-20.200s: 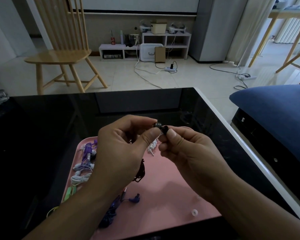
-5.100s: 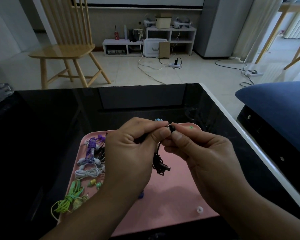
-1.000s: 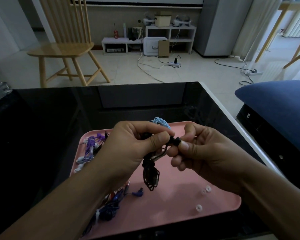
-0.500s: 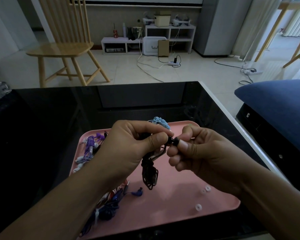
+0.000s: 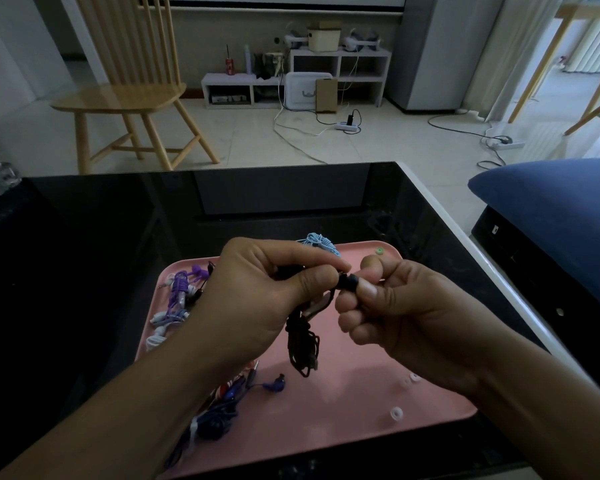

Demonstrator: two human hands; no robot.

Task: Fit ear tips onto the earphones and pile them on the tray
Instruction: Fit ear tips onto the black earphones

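Dim foreground, bright daylit floor, wide-angle bowing

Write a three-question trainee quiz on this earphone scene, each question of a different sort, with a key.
1. True or false: the bundled black earphone cable hangs from the left hand above the pink plastic tray.
2. Multiple choice: the right hand pinches
A. a small black ear tip
B. a white plug
C. a green cable
3. Fill in: the small green ring-shaped ear tip lies at the tray's far ____ corner.

Key: 1 true; 2 A; 3 right.
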